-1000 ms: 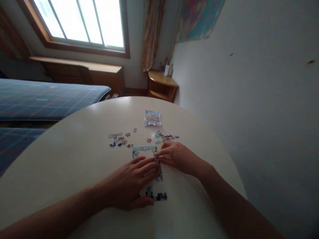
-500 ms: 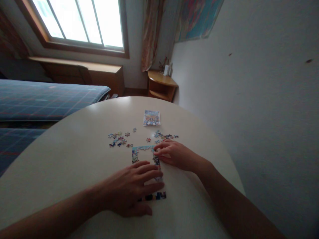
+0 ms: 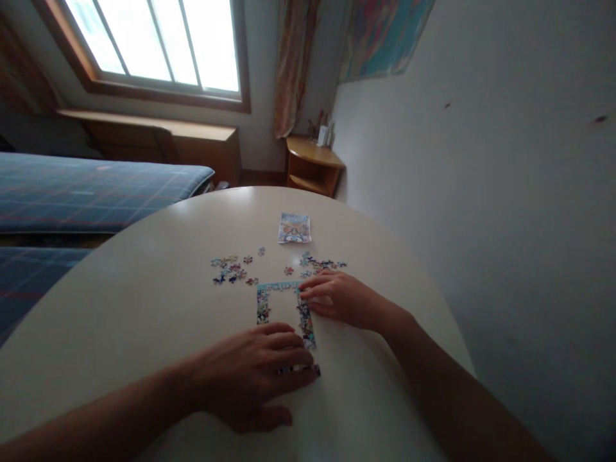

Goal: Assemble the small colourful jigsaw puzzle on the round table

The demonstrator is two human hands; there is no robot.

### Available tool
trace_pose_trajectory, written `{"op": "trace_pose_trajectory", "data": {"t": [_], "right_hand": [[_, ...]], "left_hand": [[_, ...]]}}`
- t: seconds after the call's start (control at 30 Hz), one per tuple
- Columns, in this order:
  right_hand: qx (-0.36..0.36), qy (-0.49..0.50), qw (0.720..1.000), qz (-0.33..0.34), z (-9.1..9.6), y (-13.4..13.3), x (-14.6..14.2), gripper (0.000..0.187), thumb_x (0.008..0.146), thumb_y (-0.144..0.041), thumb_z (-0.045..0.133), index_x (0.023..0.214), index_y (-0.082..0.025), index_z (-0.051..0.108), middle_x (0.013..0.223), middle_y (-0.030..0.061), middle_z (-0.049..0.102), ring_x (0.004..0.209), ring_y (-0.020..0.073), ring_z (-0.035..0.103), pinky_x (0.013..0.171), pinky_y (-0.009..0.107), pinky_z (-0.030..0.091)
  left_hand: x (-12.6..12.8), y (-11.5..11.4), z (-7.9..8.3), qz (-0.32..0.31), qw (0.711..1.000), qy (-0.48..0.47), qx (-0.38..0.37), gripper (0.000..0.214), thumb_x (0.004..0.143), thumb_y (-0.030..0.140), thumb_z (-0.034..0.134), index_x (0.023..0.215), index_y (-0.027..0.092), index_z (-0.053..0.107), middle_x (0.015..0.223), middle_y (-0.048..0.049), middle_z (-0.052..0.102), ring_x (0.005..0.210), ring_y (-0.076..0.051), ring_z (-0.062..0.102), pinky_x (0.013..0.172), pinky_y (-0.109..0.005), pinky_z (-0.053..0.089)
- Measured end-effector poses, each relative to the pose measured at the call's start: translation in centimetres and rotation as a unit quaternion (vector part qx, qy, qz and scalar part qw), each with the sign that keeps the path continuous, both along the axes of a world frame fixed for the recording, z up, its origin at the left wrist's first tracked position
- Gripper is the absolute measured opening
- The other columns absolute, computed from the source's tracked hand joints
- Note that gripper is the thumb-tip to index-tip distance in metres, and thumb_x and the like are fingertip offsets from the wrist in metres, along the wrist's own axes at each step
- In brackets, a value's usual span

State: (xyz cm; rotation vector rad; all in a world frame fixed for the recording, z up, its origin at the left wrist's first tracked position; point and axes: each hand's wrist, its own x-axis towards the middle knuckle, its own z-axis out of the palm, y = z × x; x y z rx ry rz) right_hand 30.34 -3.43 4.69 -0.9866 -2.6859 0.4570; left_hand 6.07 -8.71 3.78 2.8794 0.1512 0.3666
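- Round table (image 3: 144, 308) under window (image 3: 158, 38).
- Left hand (image 3: 245, 375) flat, splayed, slid back onto frame (image 3: 262, 307) near edge, baring more border.
- Right hand (image 3: 337, 298) curled at far corner; grip unclear.

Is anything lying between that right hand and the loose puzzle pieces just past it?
Nothing visible. The right hand rests at the far right corner of the puzzle frame; the loose pieces lie just beyond it on the bare table. The left hand lies flat on the frame's near edge, off that path.
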Motion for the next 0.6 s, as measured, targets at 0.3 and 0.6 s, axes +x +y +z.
{"op": "trace_pose_trajectory", "data": {"t": [0.3, 0.6], "right_hand": [[-0.017, 0.022, 1.0, -0.005, -0.1, 0.2, 0.1, 0.02, 0.088, -0.025, 0.068, 0.107, -0.024, 0.072, 0.118, 0.0046, 0.071, 0.107, 0.0189, 0.065, 0.104, 0.04, 0.044], [0.01, 0.031, 0.999, -0.007, -0.2, -1.0, -1.1, 0.022, 0.087, -0.032, 0.07, 0.107, -0.024, 0.069, 0.119, 0.0077, 0.067, 0.114, 0.0233, 0.059, 0.105, 0.047, 0.042]], "left_hand": [[-6.0, 5.3, 0.0, 0.203, 0.979, -0.009, -0.003, 0.061, 0.088, 0.042, 0.064, 0.143, 0.024, 0.044, 0.145, -0.0111, 0.051, 0.132, -0.03, 0.048, 0.108, -0.051, 0.044], [-6.0, 6.7, -1.8, 0.205, 0.978, 0.002, -0.024, 0.055, 0.091, 0.041, 0.06, 0.142, 0.026, 0.046, 0.147, -0.0099, 0.049, 0.138, -0.03, 0.042, 0.113, -0.054, 0.037]]}}
